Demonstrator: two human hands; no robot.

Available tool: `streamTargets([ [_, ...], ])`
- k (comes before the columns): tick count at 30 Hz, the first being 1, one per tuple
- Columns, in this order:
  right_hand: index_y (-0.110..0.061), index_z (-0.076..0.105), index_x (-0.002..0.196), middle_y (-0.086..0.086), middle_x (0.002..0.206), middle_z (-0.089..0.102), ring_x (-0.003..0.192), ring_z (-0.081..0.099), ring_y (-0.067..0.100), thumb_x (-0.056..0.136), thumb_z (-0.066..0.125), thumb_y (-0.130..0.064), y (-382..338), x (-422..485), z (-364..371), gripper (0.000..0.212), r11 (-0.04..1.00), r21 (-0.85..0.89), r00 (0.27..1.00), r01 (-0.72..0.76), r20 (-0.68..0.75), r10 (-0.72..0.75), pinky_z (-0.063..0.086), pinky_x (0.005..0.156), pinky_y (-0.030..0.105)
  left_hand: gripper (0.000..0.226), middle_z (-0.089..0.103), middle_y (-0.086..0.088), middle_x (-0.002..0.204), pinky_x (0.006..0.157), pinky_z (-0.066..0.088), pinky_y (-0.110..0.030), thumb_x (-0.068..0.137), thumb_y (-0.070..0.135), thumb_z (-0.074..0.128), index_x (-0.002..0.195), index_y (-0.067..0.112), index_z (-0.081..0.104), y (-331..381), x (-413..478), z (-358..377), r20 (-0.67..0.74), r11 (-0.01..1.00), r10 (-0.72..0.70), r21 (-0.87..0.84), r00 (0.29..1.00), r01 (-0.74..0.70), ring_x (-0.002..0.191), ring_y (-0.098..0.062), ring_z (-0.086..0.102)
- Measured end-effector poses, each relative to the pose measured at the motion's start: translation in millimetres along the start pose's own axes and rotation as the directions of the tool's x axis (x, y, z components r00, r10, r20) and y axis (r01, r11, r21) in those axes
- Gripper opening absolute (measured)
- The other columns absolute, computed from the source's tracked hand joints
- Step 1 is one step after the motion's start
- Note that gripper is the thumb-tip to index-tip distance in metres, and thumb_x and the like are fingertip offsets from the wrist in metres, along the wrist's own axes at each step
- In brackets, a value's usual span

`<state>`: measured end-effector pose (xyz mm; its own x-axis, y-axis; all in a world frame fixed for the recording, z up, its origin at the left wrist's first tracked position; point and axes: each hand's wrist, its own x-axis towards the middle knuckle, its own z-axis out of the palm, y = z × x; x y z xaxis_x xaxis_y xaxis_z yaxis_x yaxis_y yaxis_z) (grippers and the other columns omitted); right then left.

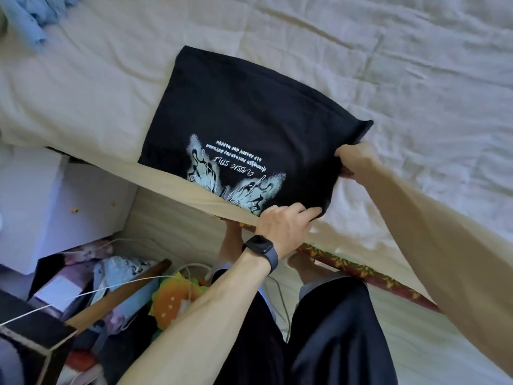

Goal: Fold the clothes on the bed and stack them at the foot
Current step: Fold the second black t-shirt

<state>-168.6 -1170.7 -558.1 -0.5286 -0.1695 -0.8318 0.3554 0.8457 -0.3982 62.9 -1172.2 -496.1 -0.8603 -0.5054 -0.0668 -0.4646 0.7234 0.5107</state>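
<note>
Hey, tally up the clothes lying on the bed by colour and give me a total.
Black: 1, the printed T-shirt, gripped at its near edge by the left hand and the right hand.
Blue: 1, a crumpled heap; I cannot tell how many pieces are in it.
Total: 2

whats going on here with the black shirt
A person is folding a black printed T-shirt on the bed. The left hand, wearing a watch, grips its near corner; the right hand grips the edge beside it. The shirt lies flat as a rectangle at the bed's edge. A crumpled blue garment lies farther off.
</note>
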Motion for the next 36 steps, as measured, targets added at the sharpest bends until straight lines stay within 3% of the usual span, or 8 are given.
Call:
streamTargets([
  [2, -0.015, 0.062, 0.098, 0.003, 0.09, 0.068, 0.076, 0.069, 0.018, 0.09, 0.066, -0.014, 6, 3, -3, 0.009, 0.965, 0.256, 0.999, -0.05, 0.027, 0.044, 0.055, 0.049, 0.023, 0.032, 0.071, 0.001, 0.08, 0.054, 0.054, -0.031, 0.079, 0.015, 0.08, 0.109, 0.027, 0.079, -3, 1, -2, 0.054, 0.992, -0.096, -0.076, 0.994, 0.1, 0.062, -0.028, 0.066],
  [5, -0.017, 0.067, 0.097, -0.001, 0.087, 0.071, 0.069, 0.068, 0.013, 0.089, 0.074, -0.018, 10, 9, -9, 0.012, 0.926, 0.371, 0.998, -0.064, 0.038, 0.053, 0.052, 0.053, 0.021, 0.029, 0.07, 0.008, 0.094, 0.061, 0.048, -0.028, 0.095, 0.029, 0.062, 0.123, 0.037, 0.07, -13, 0, -7, 0.169, 0.949, -0.234, -0.173, 0.957, 0.263, 0.081, -0.023, 0.066],
  [10, -0.01, 0.065, 0.079, 0.006, 0.07, 0.063, 0.054, 0.059, 0.014, 0.079, 0.077, -0.018, -11, 10, -10, 0.014, 0.991, 0.114, 0.994, 0.069, -0.094, -0.058, 0.053, 0.055, 0.024, 0.018, 0.06, 0.014, 0.069, 0.053, 0.04, -0.027, 0.094, 0.032, 0.06, 0.108, 0.032, 0.07, -37, 1, -24, 0.088, 0.826, -0.453, -0.332, 0.887, 0.455, 0.066, -0.017, 0.062],
  [15, -0.016, 0.062, 0.077, 0.004, 0.059, 0.061, 0.046, 0.057, 0.015, 0.06, 0.068, -0.018, -76, -6, 30, 0.018, 0.987, 0.03, 0.985, 0.158, -0.074, -0.155, 0.048, 0.05, 0.026, 0.008, 0.069, 0.01, 0.083, 0.062, 0.045, -0.018, 0.09, 0.026, 0.064, 0.093, 0.024, 0.071, -82, 0, -60, 0.04, 0.576, -0.677, -0.592, 0.735, 0.564, 0.077, -0.006, 0.063],
  [19, -0.016, 0.057, 0.071, -0.005, 0.039, 0.052, 0.043, 0.058, 0.021, 0.05, 0.064, -0.023, -139, -14, 94, 0.023, 0.977, -0.094, 0.975, 0.19, -0.1, -0.2, 0.056, 0.058, 0.036, 0.014, 0.068, 0.016, 0.075, 0.06, 0.04, -0.006, 0.088, 0.026, 0.069, 0.082, 0.038, 0.065, -137, -1, -95, 0.059, 0.399, -0.809, -0.676, 0.585, 0.62, 0.076, 0.004, 0.061],
  [26, -0.01, 0.057, 0.081, -0.001, 0.04, 0.055, 0.05, 0.067, 0.024, 0.062, 0.059, -0.016, -237, -28, 237, 0.02, 0.926, -0.311, 0.97, 0.212, -0.049, -0.238, 0.064, 0.066, 0.041, 0.008, 0.068, 0.019, 0.084, 0.065, 0.041, -0.003, 0.091, 0.031, 0.067, 0.098, 0.034, 0.067, -250, -11, -138, 0.121, 0.245, -0.9, -0.654, 0.419, 0.716, 0.081, 0.013, 0.06],
  [29, -0.006, 0.061, 0.1, -0.003, 0.04, 0.06, 0.054, 0.073, 0.022, 0.07, 0.06, -0.014, -262, -35, 278, 0.032, 0.866, -0.451, 0.963, 0.216, -0.05, -0.266, 0.064, 0.076, 0.041, 0.007, 0.071, 0.011, 0.088, 0.068, 0.043, -0.01, 0.092, 0.03, 0.068, 0.094, 0.035, 0.063, -287, -18, -141, 0.217, 0.141, -0.908, -0.649, 0.359, 0.748, 0.082, 0.002, 0.065],
  [36, -0.01, 0.053, 0.081, 0.005, 0.064, 0.071, 0.076, 0.075, 0.026, 0.077, 0.056, -0.013, -274, -54, 320, 0.006, 0.837, -0.535, 0.972, 0.113, -0.115, -0.204, 0.061, 0.081, 0.033, 0.007, 0.063, 0.019, 0.087, 0.062, 0.037, -0.008, 0.094, 0.032, 0.065, 0.1, 0.028, 0.063, -317, -26, -138, 0.314, 0.093, -0.892, -0.576, 0.325, 0.812, 0.08, 0.008, 0.058],
])
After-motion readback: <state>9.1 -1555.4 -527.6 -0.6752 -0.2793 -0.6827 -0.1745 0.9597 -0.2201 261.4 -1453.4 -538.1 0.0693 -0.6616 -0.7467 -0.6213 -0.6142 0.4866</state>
